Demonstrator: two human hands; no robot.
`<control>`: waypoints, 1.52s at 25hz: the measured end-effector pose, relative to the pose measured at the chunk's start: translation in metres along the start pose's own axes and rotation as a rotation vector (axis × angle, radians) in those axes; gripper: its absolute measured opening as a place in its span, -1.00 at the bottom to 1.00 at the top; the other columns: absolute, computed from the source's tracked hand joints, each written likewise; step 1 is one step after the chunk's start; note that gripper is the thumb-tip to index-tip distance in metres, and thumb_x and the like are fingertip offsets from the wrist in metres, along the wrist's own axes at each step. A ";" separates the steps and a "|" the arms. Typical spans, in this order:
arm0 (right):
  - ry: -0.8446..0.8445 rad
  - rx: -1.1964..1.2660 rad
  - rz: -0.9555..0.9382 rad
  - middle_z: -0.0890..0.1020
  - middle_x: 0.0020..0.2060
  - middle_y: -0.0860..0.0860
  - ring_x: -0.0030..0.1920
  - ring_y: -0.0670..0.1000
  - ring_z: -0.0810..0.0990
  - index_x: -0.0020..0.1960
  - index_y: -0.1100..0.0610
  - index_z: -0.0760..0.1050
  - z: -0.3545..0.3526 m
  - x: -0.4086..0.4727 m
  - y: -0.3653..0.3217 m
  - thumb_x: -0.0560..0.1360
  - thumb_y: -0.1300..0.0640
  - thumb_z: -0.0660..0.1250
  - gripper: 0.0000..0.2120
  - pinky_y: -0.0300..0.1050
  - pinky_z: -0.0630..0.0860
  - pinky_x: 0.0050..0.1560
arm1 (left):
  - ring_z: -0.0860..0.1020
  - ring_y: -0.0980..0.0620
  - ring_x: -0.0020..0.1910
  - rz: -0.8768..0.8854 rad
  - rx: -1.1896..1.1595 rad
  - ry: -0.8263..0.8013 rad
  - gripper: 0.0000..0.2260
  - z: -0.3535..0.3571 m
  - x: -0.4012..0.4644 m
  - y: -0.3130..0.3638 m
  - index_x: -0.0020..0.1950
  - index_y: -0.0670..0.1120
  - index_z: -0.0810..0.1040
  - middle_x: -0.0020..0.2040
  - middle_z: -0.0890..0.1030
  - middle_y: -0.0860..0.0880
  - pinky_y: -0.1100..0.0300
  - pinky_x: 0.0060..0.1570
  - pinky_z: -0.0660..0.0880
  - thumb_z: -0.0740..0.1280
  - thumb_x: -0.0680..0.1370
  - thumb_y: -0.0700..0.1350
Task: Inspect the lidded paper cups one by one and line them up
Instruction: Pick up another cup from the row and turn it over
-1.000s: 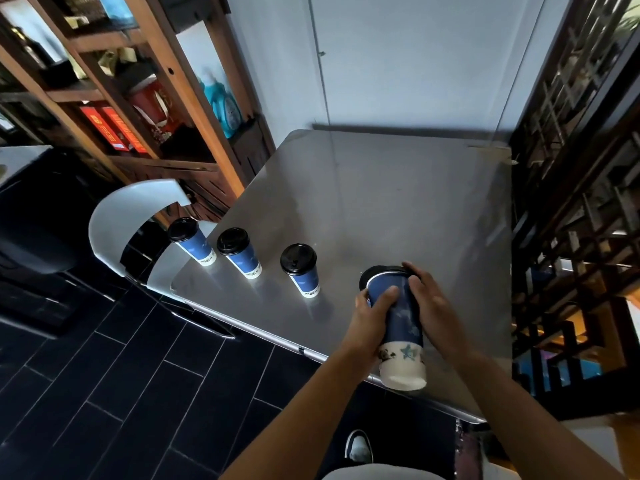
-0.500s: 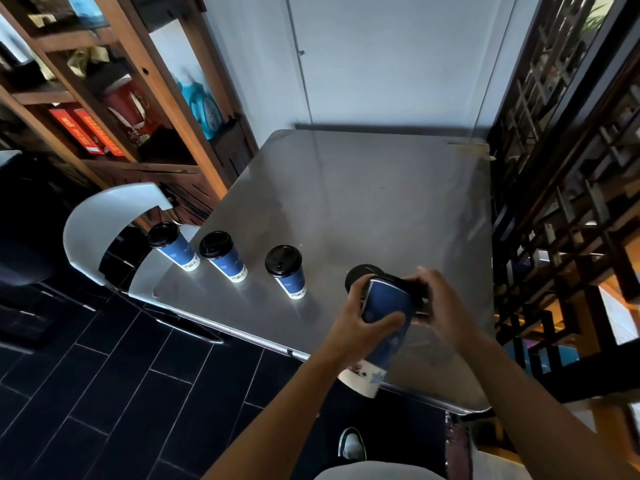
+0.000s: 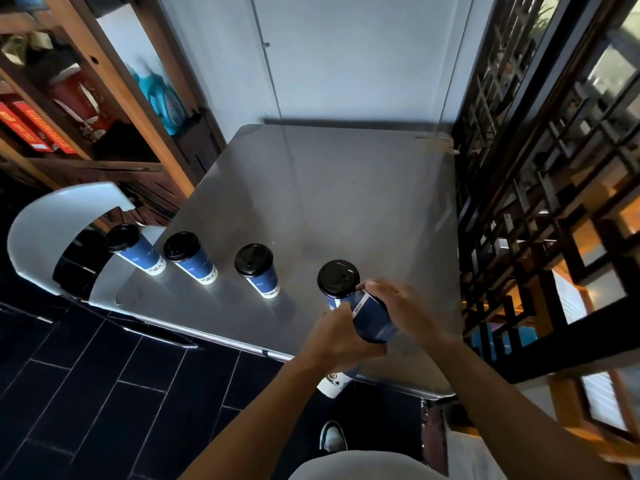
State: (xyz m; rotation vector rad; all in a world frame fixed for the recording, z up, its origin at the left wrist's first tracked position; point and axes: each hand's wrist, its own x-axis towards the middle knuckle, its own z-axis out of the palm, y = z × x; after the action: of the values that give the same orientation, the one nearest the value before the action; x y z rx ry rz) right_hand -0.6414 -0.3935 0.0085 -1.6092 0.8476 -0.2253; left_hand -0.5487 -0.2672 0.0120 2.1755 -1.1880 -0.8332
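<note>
Both hands clasp one blue paper cup with a black plastic lid (image 3: pixel 372 320), lifted and tilted over the near edge of the brushed-steel table (image 3: pixel 346 188). Fingers of the left hand (image 3: pixel 341 339) curl round its near side, while the right hand (image 3: pixel 393 306) wraps the far side, fingertips close to the lid (image 3: pixel 338 278). Much of the cup's wall is hidden beneath the two hands; its white base (image 3: pixel 332 384) pokes out below the left wrist, and the small pale label near the lid is too blurred to read. Left of the grip, three more blue lidded cups stand upright in a row on the table: the nearest cup (image 3: pixel 258 270), the middle cup (image 3: pixel 190 258) and the farthest cup (image 3: pixel 135 249), well apart from one another. That makes four cups in all. Beyond the farthest one, a white curved chair back (image 3: pixel 38 230) is partly cut off by the table.
</note>
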 end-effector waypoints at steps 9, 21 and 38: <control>-0.052 0.033 -0.011 0.75 -0.05 -0.08 0.09 0.10 0.68 -0.03 -0.20 0.71 -0.020 -0.009 -0.002 0.39 -0.26 0.26 -0.68 0.25 0.54 0.27 | 0.63 0.06 -0.07 0.036 -0.028 -0.064 -0.37 0.006 0.011 0.012 0.26 0.02 0.43 0.03 0.63 0.04 0.15 -0.09 0.64 0.57 0.27 0.13; 0.142 0.972 0.270 0.66 0.24 0.25 0.13 0.26 0.70 0.36 0.17 0.54 0.004 -0.005 0.014 0.33 -0.22 0.53 -0.27 0.20 0.64 0.11 | 0.68 -0.18 -0.23 -0.607 -1.517 -0.070 -0.54 -0.009 0.028 0.054 0.25 -0.24 0.55 -0.13 0.72 -0.24 -0.03 -0.14 0.65 0.26 0.63 0.13; 0.152 1.025 0.366 0.69 0.11 0.29 -0.14 0.19 0.72 0.35 0.25 0.54 -0.005 0.000 0.018 0.52 -0.13 0.35 -0.44 0.03 0.66 -0.18 | 0.68 -0.24 -0.05 -0.558 -1.370 0.078 -0.51 -0.002 0.039 0.050 0.34 -0.19 0.50 0.15 0.68 -0.29 -0.11 -0.01 0.66 0.37 0.52 0.08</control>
State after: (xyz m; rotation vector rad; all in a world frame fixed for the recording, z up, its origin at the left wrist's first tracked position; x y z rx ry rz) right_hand -0.6507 -0.3972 -0.0067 -0.4779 0.9074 -0.4343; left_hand -0.5579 -0.3248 0.0372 1.2655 0.1871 -1.2322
